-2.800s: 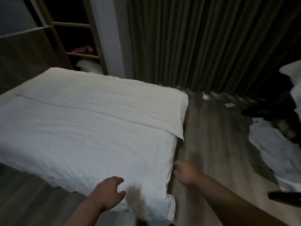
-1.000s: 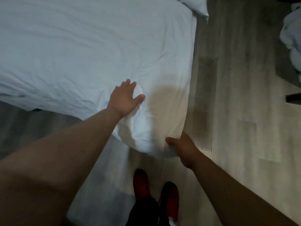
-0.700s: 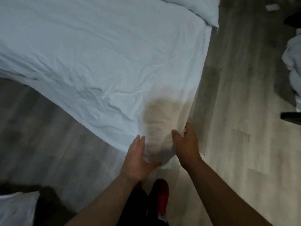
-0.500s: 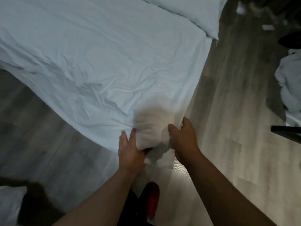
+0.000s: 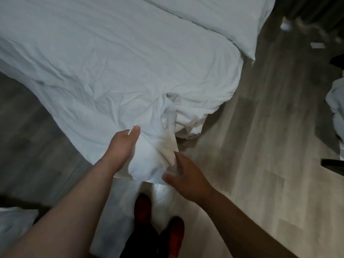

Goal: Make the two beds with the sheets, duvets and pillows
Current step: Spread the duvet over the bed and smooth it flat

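While the duvet [image 5: 130, 62] lay spread out ahead, its near corner hung bunched above the floor [image 5: 264, 146]. Left hand [image 5: 122, 146] gripped that corner, thumb on top, fingers buried in cloth. Right hand [image 5: 186, 175] pinched the same bunch from the other side. Whiter crumpled cloth [image 5: 189, 125] sat just beside it; sheet or mattress corner, not resolvable. Judgement: soft, light, limp, creased easily, would not hold shape. Best hold: corner seam, cover and filling together, one hand per edge.

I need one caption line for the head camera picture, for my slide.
Bed-making: left hand and right hand grip the bunched corner of the white sheet above red shoes.
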### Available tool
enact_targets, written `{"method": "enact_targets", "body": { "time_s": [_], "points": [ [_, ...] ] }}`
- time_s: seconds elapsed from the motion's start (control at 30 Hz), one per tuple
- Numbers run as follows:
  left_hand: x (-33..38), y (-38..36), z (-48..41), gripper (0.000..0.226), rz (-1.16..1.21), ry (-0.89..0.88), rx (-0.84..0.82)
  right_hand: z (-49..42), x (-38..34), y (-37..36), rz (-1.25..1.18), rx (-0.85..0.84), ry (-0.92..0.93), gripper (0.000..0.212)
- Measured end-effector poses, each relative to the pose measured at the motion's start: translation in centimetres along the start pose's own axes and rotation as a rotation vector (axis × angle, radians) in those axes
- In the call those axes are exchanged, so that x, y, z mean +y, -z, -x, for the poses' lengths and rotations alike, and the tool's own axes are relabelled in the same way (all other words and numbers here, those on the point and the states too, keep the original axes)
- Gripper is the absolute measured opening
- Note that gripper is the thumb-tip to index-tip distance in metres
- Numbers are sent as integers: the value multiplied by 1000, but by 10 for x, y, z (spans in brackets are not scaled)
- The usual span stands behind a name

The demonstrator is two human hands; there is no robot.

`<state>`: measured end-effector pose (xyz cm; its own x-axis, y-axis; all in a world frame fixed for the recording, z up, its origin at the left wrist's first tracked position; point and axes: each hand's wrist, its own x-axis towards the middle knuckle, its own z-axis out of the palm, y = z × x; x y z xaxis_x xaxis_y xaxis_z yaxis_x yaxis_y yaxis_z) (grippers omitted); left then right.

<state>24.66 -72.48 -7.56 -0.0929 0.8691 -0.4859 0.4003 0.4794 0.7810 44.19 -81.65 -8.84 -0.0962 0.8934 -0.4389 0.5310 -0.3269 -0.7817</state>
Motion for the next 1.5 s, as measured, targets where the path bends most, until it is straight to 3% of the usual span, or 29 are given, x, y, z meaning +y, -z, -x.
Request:
{"method": "enact_targets", "body": {
  "time_s": [0.07, 0.23, 0.33, 0.4, 0.43, 0.5, 0.6, 0.67, 0.73, 0.8, 0.87, 0.97, 1.03, 1.1, 1.23, 1.4, 1.5],
  "points": [
    [8, 4, -2, 50, 23, 64, -40, -6, 2, -9, -49, 49, -23, 78],
    [14, 8, -9, 54, 46, 63, -87, -17, -11, -2, -40, 52, -59, 26],
    [8, 9, -13, 46, 10, -14, 65, -15, -29, -1, -142, 36, -25, 17],
    [-10, 11, -5, 41, 75, -6, 275, -13, -46, -1, -222, 52, 8, 19],
    [-20, 11, 5, 48, 122, 3, 386, -16, -54, -1, -259, 78, 8, 24],
    [-45, 9, 30, 56, 133, -116, 497, -28, -68, -2, -328, 149, -39, 40],
    [-83, -5, 52, 86, -223, -371, 320, -49, -86, 1, -368, 241, -79, 55],
    [-92, -16, 45, 110, -414, -438, 239, -61, -94, 6, -448, 264, -99, 50],
    [-82, -19, 25, 102, -437, -452, 287, -72, -100, 10, -585, 261, -145, 48],
    [-66, -10, 3, 72, -412, -511, 391, -81, -105, 13, -638, 281, -166, 53],
    [-48, 5, -16, 41, -361, -507, 417, -86, -111, 17, -603, 288, -161, 50],
    [-22, 35, -21, 15, 28, -383, 421, -90, -119, 25, -463, 284, -76, 38],
    [-8, 62, -19, 28, 101, -376, 412, -91, -123, 33, -165, 318, 139, 48],
    [-1, 90, -21, 27, 65, -394, 403, -100, -121, 37, 176, 266, 333, 68],
    [34, 124, -23, 25, 38, -324, 246, -131, -129, 40, 522, 142, 414, 69],
    [71, 150, -51, 42, -2, -128, 151, -164, -130, 34, 524, 161, 388, 75],
    [85, 159, -73, 59, -182, -45, 134, -176, -148, 35, 387, 134, 297, 71]
  ]
}}
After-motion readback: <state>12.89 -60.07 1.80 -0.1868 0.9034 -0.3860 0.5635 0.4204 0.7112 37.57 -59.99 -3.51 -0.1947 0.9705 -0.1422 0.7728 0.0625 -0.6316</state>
